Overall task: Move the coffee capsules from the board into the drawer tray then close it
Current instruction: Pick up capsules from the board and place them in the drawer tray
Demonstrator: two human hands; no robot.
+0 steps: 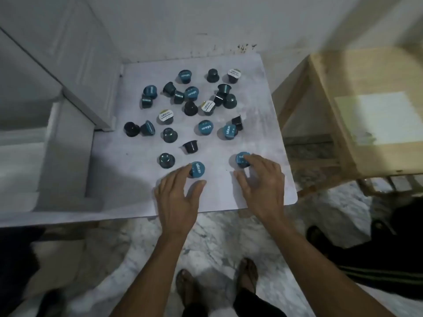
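Small dark cup-shaped coffee capsules lie scattered on the pale marbled board, most with teal foil lids, three with white. About twenty-four can be counted. The left hand, fingers spread, touches the near teal capsule. The right hand, also spread, has fingertips on another teal capsule. The rest lie beyond both hands.

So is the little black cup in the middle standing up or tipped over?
Tipped over. The black capsule lies on its side on the board, its wide rim facing right.
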